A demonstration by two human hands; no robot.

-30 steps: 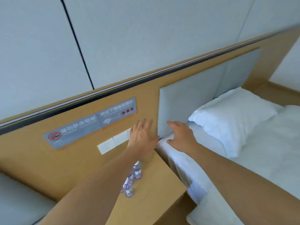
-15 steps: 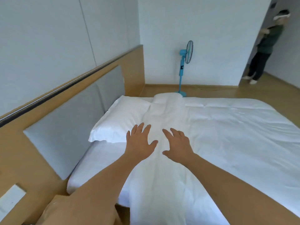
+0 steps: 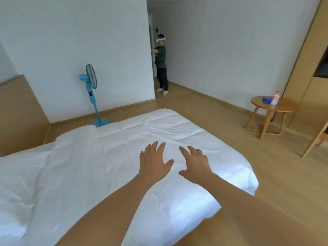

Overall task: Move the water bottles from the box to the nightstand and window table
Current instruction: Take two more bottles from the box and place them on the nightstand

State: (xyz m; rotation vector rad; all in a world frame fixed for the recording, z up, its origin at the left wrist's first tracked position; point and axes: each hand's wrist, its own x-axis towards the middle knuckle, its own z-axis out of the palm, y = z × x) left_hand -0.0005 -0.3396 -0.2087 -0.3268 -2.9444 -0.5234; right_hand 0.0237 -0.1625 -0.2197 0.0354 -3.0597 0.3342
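Neither grip holds anything: the left hand (image 3: 153, 161) and the right hand (image 3: 195, 163) are both stretched forward with fingers spread and straight, palms down, above the white bed (image 3: 106, 166). They sit side by side with a small gap between the thumbs, and whether they touch the duvet or float just over it cannot be told.

The bed fills the lower left of the view. Its far edge runs beside the wall with a strip of wooden floor (image 3: 221, 121) between, and its rounded foot corner lies to the right of the right hand, where the duvet drops off to the floor. A wooden headboard panel (image 3: 19, 114) stands at the far left edge.

Beyond the foot corner the floor lies open and wide towards the right and the back of the room. A blue standing fan (image 3: 91, 93) stands on the floor just past the far bed edge, near the wall. At the right, well apart from the bed, a round wooden bench (image 3: 287, 106) carries one bottle (image 3: 275, 98) with a red cap, upright, beside a blue item (image 3: 267, 100) too small to make out. A wooden chair leg (image 3: 314, 141) shows at the right edge, near the bench, in front of tall wooden panels (image 3: 305, 59).

At the back, in a passage opening, another person (image 3: 161, 64) stands wearing a white headset, well apart from the bed. No box or nightstand appears in view.
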